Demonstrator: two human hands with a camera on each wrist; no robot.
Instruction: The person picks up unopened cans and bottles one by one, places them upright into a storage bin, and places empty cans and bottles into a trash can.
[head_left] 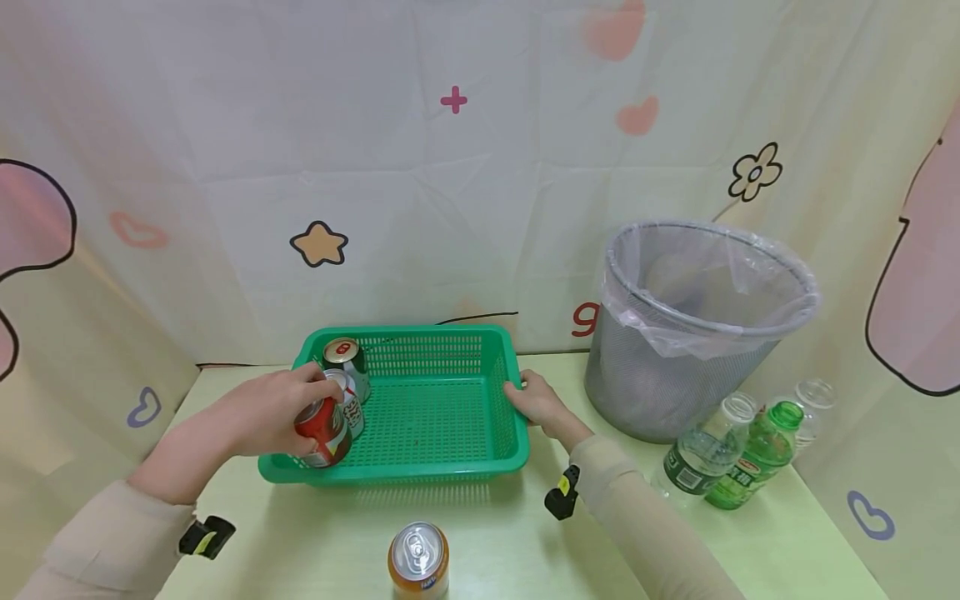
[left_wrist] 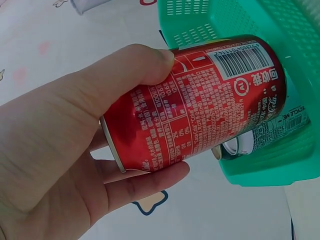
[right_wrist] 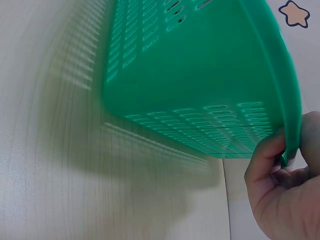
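Observation:
My left hand (head_left: 281, 408) grips a red soda can (head_left: 327, 433) in the left end of the green basket (head_left: 517, 446). In the left wrist view the thumb and fingers wrap the upper part of the red can (left_wrist: 200, 105), its printed label facing the camera. Right behind it in the basket stand a white patterned can (head_left: 351, 408) and a dark can with a gold top (head_left: 347, 360). My right hand (head_left: 542, 404) pinches the rim at the basket's right end, thumb above and curled fingers below, as the right wrist view shows at the basket's edge (right_wrist: 287, 100).
An orange can (head_left: 418, 562) stands on the table in front of the basket. At the right is a mesh bin (head_left: 637, 392) lined with a clear bag. Beside it stand a clear bottle (head_left: 705, 454), a green bottle (head_left: 761, 458) and another clear bottle (head_left: 813, 400). A patterned curtain hangs behind.

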